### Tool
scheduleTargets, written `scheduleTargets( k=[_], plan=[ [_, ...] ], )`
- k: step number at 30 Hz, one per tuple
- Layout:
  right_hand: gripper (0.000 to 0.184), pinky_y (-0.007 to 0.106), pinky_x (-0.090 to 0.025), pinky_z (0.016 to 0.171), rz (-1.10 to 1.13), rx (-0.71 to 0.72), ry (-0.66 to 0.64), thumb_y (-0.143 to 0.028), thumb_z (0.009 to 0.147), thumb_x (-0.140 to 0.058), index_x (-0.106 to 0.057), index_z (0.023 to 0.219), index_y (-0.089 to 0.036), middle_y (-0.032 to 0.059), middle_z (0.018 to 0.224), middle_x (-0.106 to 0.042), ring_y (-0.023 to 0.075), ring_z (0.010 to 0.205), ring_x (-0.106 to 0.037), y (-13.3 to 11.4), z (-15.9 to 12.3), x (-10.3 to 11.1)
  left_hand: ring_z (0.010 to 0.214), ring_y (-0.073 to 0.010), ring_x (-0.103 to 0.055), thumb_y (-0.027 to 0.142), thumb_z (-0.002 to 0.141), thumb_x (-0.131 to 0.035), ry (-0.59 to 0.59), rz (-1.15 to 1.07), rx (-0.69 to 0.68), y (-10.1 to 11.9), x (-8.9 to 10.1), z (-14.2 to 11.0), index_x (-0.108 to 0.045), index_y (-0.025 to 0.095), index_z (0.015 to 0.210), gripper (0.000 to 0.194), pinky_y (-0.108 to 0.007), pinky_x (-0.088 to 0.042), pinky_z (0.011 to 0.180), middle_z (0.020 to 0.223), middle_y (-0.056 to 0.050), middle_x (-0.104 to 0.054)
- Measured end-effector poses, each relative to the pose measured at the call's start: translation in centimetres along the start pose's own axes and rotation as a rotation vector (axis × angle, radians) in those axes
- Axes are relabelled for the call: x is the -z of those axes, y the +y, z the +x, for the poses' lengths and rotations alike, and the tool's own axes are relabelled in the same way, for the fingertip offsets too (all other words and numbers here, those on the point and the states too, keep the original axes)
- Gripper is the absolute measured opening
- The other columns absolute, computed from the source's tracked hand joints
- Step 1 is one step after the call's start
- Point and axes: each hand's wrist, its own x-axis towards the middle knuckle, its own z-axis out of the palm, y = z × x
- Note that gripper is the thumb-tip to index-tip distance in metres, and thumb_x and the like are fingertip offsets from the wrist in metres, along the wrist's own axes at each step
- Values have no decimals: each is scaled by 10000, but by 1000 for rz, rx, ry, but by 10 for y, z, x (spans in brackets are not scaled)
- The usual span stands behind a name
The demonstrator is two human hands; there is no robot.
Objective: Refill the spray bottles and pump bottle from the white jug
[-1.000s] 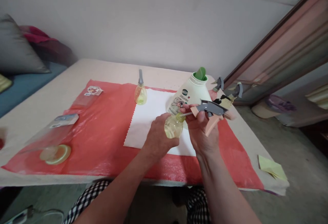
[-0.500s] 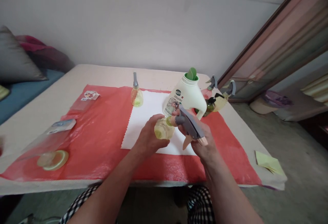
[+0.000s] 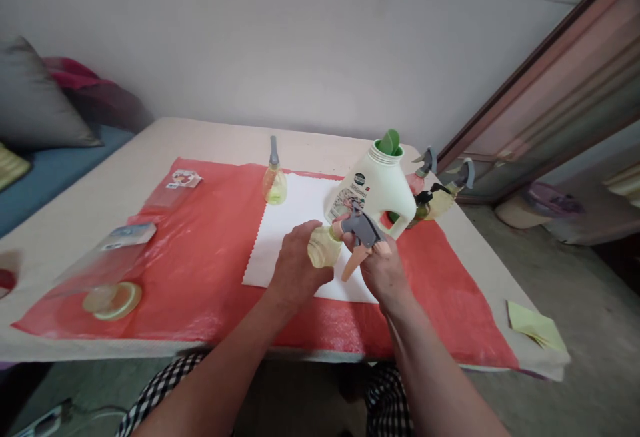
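Yellow-tinted bottle (image 3: 324,248): held over the white sheet (image 3: 265,250), on the near side of the white jug (image 3: 377,187) and a little to its left; it is tilted over, with its neck pointed toward the right.
Spray head (image 3: 361,227): grey and peach; its peach collar is brought up to the bottle's neck, just in front of the jug. Whether it is screwed tight cannot be told.
Left hand (image 3: 299,260): wrapped around the bottle's body, to the left of the jug on the near side; the bottle is gripped between thumb and fingers.
Right hand (image 3: 384,267): placed in front of the jug, with the spray head held in it; some of its fingers are hidden by the spray head.
Jug mouth: uncapped, with a green spout (image 3: 390,142) seen standing up in it.
Grey-topped bottle (image 3: 275,182): stood upright to the left of the jug, by the white sheet's far left corner.
Pump bottle (image 3: 424,208): dark, partly hidden behind the jug's handle.
Grey-nozzled spray bottles (image 3: 443,202): two, one pink and one yellowish, set to the right of the jug.
Red plastic sheet (image 3: 200,277): spread beneath the white sheet and to both sides of the jug.
Clear packets (image 3: 184,180): two, laid well to the left of the jug.
Yellow paper (image 3: 536,326): folded, laid on the table corner, to the right of the jug and nearer.
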Motion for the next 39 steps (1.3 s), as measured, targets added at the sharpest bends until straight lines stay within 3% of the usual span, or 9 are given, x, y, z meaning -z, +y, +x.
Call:
scheduleTargets(
  k=[6,13,17,25,30,34,39],
  plan=[
    [122,403,-525,883,-51,89,81,-365,849,-704,-723,916,-264,5,890,-704,202,867,-638,3,-3,-6,1252,-308,-523,181,737,-697,192,308,-213,-5,-11,0,-503,248,1277,577,-493,-448,1038,1309,-85,-598],
    [107,402,-550,857,2,78,213,-366,827,-744,-738,864,-266,-10,881,-722,188,852,-666,16,-5,-21,1289,-316,-499,119,718,-656,244,389,-174,-10,-22,1,-456,240,1333,659,-500,-436,1051,1356,-101,-574],
    [97,415,-542,912,84,71,210,-348,811,-764,-755,876,-276,-6,935,-743,195,915,-676,24,-3,-24,1259,-308,-516,94,672,-663,191,317,-107,-3,-15,2,-467,231,1319,690,-490,-450,1034,1348,-95,-585],
    [183,453,-549,912,120,-11,23,-375,815,-752,-752,956,-258,44,1102,-746,250,1041,-675,16,2,-13,1192,-282,-561,89,595,-697,-23,93,17,12,9,2,-509,276,1243,700,-452,-458,1021,1288,-37,-608],
    [231,453,-551,924,164,-62,-30,-415,872,-690,-711,1041,-259,52,1164,-727,244,1063,-673,13,3,-15,1034,-236,-646,133,594,-734,-166,-212,93,15,13,-1,-389,311,1367,865,-390,-539,882,1280,-34,-614],
    [217,441,-537,934,112,-10,61,-436,931,-607,-646,1042,-253,40,1055,-743,224,1011,-685,12,4,-19,1102,-250,-635,199,559,-813,-129,-339,138,18,13,-2,-327,289,1415,988,-371,-559,866,1430,-96,-512],
    [228,413,-538,859,91,36,199,-451,962,-539,-622,980,-240,36,943,-737,221,918,-690,7,7,-20,1124,-280,-636,318,538,-901,5,-369,174,17,-1,-4,-313,295,1458,1092,-399,-574,867,1248,-74,-614]
  ],
)
